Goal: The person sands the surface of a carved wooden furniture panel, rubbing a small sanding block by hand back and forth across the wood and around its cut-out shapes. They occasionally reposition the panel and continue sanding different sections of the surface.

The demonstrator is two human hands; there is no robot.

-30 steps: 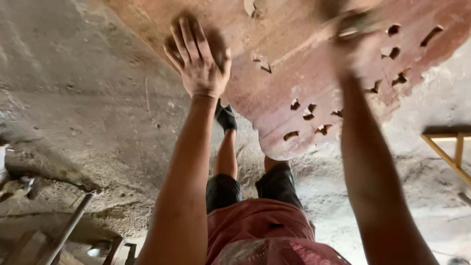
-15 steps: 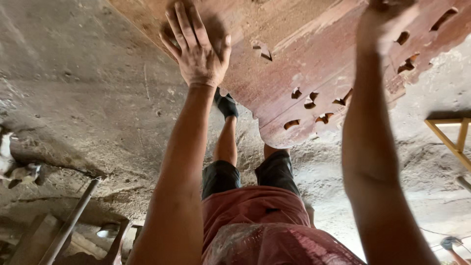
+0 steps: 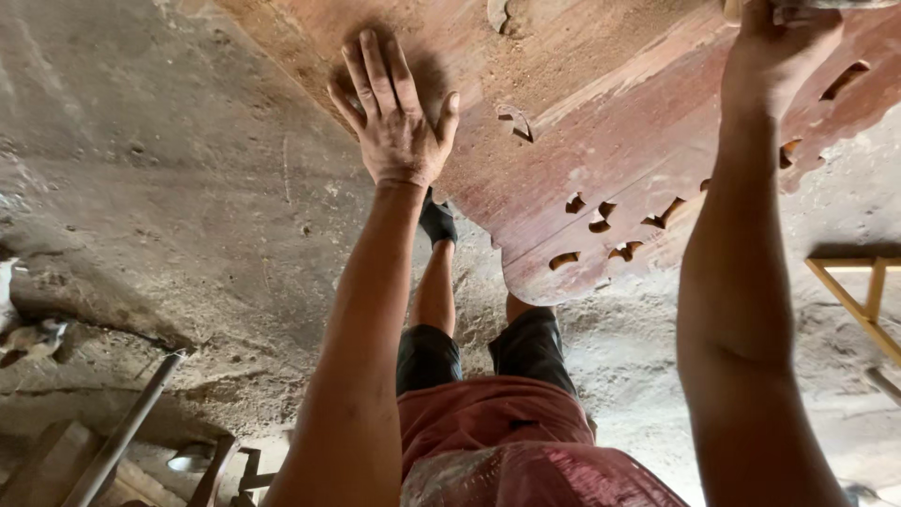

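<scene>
Dusty grey concrete floor (image 3: 169, 188) fills pretty much the whole background, rough and cracked, with pale sawdust piled up under the work. Leaning over it is a big reddish wooden panel (image 3: 582, 122), carved with a scalloped lower edge and a row of little leaf-shaped cutouts (image 3: 610, 221) punched through near that edge; its surface is coated in fine brown dust, thickest up toward the top left. Left hand (image 3: 394, 117) is pressed flat on the panel near its left edge, fingers spread wide and apart, palm down on the dusty wood, not wrapped around anything. Right hand (image 3: 779, 42) is up at the top right of the panel, mostly cut off by the frame, and it looks closed on something small there, but honestly I can't tell what it is or how tight the grip is. Below the panel's curved bottom edge you can see the person's own legs in dark shorts (image 3: 488, 352) and a dark sock (image 3: 437, 221) on the floor, plus a reddish shirt (image 3: 507, 441). Off to the right there's a yellow wooden frame (image 3: 859, 291) lying on the floor, and down at the lower left a metal pipe (image 3: 127, 427) slanting across some scrap timber.
</scene>
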